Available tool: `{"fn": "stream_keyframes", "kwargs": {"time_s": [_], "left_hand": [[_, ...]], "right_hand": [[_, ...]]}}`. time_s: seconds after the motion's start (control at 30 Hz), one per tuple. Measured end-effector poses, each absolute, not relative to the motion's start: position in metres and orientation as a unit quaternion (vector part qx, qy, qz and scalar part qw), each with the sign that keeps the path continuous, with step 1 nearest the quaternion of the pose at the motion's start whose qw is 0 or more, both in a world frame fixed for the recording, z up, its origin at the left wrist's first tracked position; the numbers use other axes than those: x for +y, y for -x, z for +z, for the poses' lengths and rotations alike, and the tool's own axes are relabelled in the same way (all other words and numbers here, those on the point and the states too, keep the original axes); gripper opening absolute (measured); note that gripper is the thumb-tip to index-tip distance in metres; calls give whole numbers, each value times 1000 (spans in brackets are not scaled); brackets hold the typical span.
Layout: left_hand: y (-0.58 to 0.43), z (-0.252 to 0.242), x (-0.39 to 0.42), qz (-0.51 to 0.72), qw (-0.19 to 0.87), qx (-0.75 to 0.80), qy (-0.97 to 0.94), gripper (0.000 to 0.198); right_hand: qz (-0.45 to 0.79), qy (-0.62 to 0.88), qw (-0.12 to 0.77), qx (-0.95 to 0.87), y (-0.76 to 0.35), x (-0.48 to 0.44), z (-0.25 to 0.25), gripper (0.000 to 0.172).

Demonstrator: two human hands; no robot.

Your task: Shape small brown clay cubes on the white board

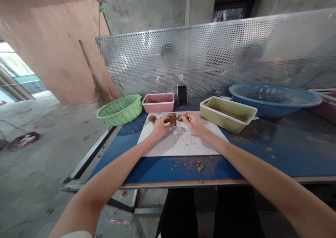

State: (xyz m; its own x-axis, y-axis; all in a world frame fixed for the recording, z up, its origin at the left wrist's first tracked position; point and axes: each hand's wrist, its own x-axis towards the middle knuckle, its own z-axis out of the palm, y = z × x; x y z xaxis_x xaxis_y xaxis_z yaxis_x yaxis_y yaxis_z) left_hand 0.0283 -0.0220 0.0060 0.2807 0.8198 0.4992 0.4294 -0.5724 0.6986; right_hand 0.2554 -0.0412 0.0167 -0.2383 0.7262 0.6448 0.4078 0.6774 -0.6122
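My left hand [159, 126] rests on the far part of a white board [181, 145] with its fingers pinched on a brown clay lump [172, 118]. My right hand [194, 123] lies beside it, fingers curled on a smaller brown clay piece [180, 117]. Another small clay ball [152, 118] sits on the board left of my left hand. Both forearms reach in from the bottom corners.
A green basket [120, 109], a pink tub [158, 102], a black phone [182, 94], a yellow-green tub [227, 113] and a blue basin [273, 95] stand behind the board on the blue table [275, 150]. Clay crumbs [199, 166] lie near the front edge. A perforated metal screen [210, 52] backs the table.
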Motion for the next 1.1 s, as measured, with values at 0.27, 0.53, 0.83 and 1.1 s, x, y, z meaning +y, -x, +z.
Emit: {"fn": "stream_keyframes", "kwargs": {"time_s": [0.27, 0.53, 0.83, 1.1], "left_hand": [[-30, 6, -29, 378, 165, 467, -782, 49], [-15, 6, -18, 322, 141, 419, -837, 50], [-7, 14, -12, 357, 224, 341, -840, 40], [-11, 19, -13, 370, 219, 323, -843, 23]], "right_hand": [[144, 377, 474, -783, -255, -43, 18, 32], [138, 383, 446, -797, -255, -41, 14, 33], [77, 347, 335, -873, -262, -39, 12, 31], [40, 349, 319, -880, -262, -39, 9, 27]]}}
